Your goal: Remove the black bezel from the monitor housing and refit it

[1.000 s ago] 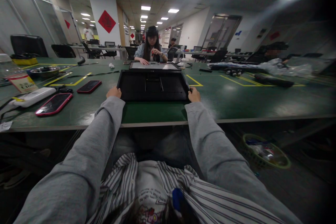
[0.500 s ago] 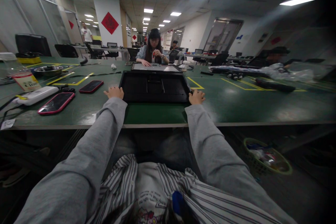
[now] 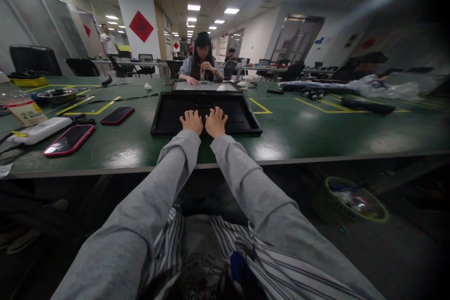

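On the green table in front of me lies a shallow black rectangular casing (image 3: 168, 115) with a raised rim and its hollow side up. My left hand (image 3: 192, 121) is over the near middle of the casing, fingers spread and slightly bent. Close to its right, my right hand (image 3: 216, 121) has the same pose. A narrow gap separates the two hands. Neither one visibly holds anything; whether the fingertips press on the casing's floor I cannot tell. Just beyond the casing lies a flat grey panel with a dark border (image 3: 225, 86).
Left of the casing are two phones with pink edges (image 3: 117, 115) (image 3: 69, 140), a white power strip (image 3: 44, 130), a labelled bottle (image 3: 24, 110) and a metal bowl (image 3: 56, 95). A co-worker (image 3: 201, 68) sits opposite. Plastic wrap (image 3: 379, 91) lies right; a basket (image 3: 355, 201) stands below.
Both hands have left the casing's left and right sides and come inward to its near middle, close together. The view has shifted slightly.
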Action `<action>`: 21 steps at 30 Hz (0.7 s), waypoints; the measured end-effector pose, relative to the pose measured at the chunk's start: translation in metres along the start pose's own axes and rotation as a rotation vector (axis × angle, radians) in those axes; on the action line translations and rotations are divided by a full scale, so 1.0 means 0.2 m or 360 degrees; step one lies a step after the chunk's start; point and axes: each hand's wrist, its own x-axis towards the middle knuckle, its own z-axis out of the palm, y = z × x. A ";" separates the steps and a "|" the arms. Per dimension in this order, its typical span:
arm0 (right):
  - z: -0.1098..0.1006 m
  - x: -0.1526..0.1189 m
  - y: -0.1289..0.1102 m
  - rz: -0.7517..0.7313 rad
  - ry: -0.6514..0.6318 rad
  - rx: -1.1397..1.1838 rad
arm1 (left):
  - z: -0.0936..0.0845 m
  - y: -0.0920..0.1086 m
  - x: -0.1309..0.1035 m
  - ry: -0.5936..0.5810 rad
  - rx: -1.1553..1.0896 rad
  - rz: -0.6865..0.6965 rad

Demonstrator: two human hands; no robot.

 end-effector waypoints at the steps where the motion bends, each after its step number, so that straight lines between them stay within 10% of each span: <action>1: 0.01 0.00 0.00 -0.0006 -0.0037 0.0002 | 0.01 0.00 0.00 -0.0020 0.0007 -0.0001; 21: 0.03 0.03 0.05 0.0008 -0.0274 0.0092 | -0.04 -0.03 0.01 -0.0213 -0.0128 0.0002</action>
